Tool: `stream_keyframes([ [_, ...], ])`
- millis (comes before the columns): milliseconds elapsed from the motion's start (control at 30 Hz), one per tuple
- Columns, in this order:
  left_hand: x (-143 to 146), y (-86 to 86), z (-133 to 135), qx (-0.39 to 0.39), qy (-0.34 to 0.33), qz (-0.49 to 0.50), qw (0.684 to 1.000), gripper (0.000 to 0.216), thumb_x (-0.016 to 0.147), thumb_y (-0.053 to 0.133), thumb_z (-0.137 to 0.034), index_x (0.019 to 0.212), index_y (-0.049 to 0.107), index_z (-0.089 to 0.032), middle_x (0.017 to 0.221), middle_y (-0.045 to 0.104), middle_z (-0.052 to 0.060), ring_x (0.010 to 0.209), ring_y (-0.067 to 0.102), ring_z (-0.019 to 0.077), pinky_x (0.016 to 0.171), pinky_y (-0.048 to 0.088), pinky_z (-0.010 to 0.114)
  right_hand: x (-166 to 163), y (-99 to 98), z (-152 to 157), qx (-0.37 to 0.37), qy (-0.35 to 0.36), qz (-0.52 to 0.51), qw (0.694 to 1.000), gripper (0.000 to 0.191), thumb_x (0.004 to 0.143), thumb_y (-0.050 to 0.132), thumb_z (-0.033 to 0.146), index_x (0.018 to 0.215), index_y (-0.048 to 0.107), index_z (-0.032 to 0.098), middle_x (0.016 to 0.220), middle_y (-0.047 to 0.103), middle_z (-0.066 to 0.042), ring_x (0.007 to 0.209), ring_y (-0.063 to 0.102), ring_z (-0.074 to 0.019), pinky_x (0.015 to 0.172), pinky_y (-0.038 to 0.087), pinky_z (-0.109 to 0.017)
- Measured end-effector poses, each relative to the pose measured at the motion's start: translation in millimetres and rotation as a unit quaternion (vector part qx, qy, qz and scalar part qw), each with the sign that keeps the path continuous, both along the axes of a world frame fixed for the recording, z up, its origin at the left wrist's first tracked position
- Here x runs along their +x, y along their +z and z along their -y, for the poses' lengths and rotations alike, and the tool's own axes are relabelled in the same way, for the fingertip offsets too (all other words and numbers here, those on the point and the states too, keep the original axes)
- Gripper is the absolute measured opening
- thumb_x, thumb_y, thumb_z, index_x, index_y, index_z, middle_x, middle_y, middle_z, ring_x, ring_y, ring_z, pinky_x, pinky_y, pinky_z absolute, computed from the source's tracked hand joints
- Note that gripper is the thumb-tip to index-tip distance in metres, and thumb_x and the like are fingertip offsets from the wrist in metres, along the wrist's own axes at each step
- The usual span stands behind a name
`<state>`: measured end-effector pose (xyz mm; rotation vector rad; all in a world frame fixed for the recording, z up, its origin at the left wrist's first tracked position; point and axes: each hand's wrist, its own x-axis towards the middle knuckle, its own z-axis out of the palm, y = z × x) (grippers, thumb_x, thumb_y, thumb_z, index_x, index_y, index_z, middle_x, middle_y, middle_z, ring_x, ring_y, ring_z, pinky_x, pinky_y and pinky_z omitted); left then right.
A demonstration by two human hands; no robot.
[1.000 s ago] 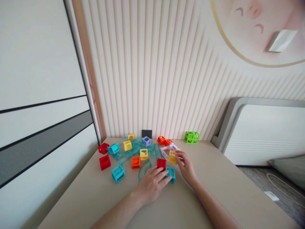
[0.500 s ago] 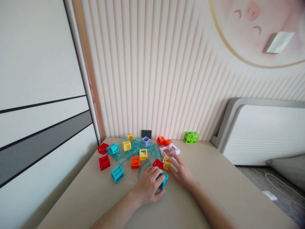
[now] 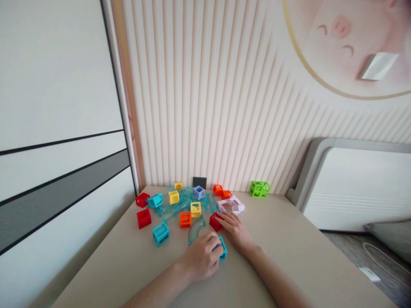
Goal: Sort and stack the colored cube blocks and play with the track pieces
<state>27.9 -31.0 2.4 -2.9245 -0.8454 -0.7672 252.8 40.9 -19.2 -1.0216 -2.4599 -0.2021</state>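
My left hand point(image 3: 201, 256) is closed around a blue open-frame cube block point(image 3: 222, 249) near the middle of the table. Beside that hand lies a clear teal curved track piece point(image 3: 194, 231), partly covered by it. My right hand point(image 3: 236, 231) has its fingers curled over a red cube block point(image 3: 214, 222), just beyond the blue one. Whatever lies under the right palm is hidden. A pale lilac frame piece point(image 3: 236, 205) sits right behind the right fingers. Left of the hands stand an orange cube block point(image 3: 185, 220) and a yellow cube block point(image 3: 195, 209).
Clear teal track pieces point(image 3: 171, 209) lie heaped toward the ribbed wall point(image 3: 199, 107). Two red blocks point(image 3: 144, 218) and a blue block point(image 3: 161, 233) are at the left. Orange blocks point(image 3: 218, 190) and a green block point(image 3: 260, 189) stand along the table's back edge.
My right hand has shifted left from the yellow block onto the red one, and that yellow block is out of sight. My left hand keeps the blue block, now turned slightly.
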Motion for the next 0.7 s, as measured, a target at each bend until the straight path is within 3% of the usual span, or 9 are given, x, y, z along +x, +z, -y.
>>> stream_keyframes([
  [167, -5.2, 1.2, 17.9, -0.039, -0.025, 0.029, 0.998, 0.023, 0.086, 0.057, -0.012, 0.106, 0.062, -0.022, 0.113, 0.066, 0.007, 0.115, 0.058, 0.0221, 0.096, 0.051, 0.034, 0.9, 3.4, -1.0, 0.058, -0.027, -0.001, 0.998, 0.047, 0.101, 0.048, 0.022, 0.147, 0.047, 0.029, 0.148, 0.053, -0.009, 0.137, 0.048, -0.0262, 0.114, 0.038, -0.049],
  [300, -21.0, 11.9, 21.9, -0.094, 0.018, 0.120, 0.988, 0.024, 0.085, 0.056, -0.008, 0.104, 0.062, -0.020, 0.111, 0.066, 0.007, 0.111, 0.061, 0.0199, 0.096, 0.052, 0.031, -1.9, 13.5, 13.6, 0.082, 0.040, -0.032, 0.995, 0.050, 0.099, 0.048, 0.018, 0.147, 0.046, 0.031, 0.143, 0.058, -0.008, 0.136, 0.050, -0.0253, 0.116, 0.034, -0.051],
  [400, -35.0, 21.0, 20.0, -0.115, 0.070, 0.215, 0.967, 0.019, 0.089, 0.055, -0.011, 0.104, 0.061, -0.020, 0.110, 0.066, 0.007, 0.107, 0.064, 0.0187, 0.096, 0.052, 0.032, -16.1, 19.3, 32.4, 0.038, 0.111, -0.075, 0.990, 0.051, 0.097, 0.052, 0.024, 0.148, 0.044, 0.029, 0.142, 0.058, -0.009, 0.134, 0.051, -0.0271, 0.114, 0.038, -0.050],
  [533, -48.8, 27.8, 19.9, -0.112, 0.126, 0.294, 0.941, 0.010, 0.093, 0.056, -0.019, 0.102, 0.060, -0.021, 0.107, 0.066, 0.006, 0.105, 0.065, 0.0190, 0.094, 0.053, 0.033, -55.0, 19.8, 53.9, -0.070, 0.139, -0.156, 0.975, 0.060, 0.096, 0.054, 0.033, 0.152, 0.034, 0.024, 0.146, 0.052, -0.014, 0.132, 0.052, -0.0271, 0.108, 0.046, -0.042],
  [633, -62.1, 28.3, 22.5, -0.105, 0.144, 0.281, 0.943, 0.011, 0.096, 0.054, -0.024, 0.105, 0.060, -0.022, 0.109, 0.066, 0.006, 0.106, 0.065, 0.0187, 0.094, 0.054, 0.033, -80.2, 18.6, 59.9, -0.112, 0.138, -0.212, 0.961, 0.055, 0.095, 0.058, 0.031, 0.146, 0.040, 0.025, 0.140, 0.054, -0.014, 0.129, 0.055, -0.0250, 0.108, 0.048, -0.038],
  [700, -77.3, 25.4, 23.2, -0.078, 0.164, 0.228, 0.956, 0.020, 0.097, 0.052, -0.027, 0.115, 0.060, -0.023, 0.119, 0.064, 0.008, 0.116, 0.061, 0.0211, 0.101, 0.052, 0.037, -86.7, 18.4, 61.2, -0.117, 0.148, -0.218, 0.958, 0.049, 0.093, 0.060, 0.029, 0.140, 0.046, 0.026, 0.137, 0.055, -0.013, 0.127, 0.057, -0.0239, 0.106, 0.049, -0.035],
])
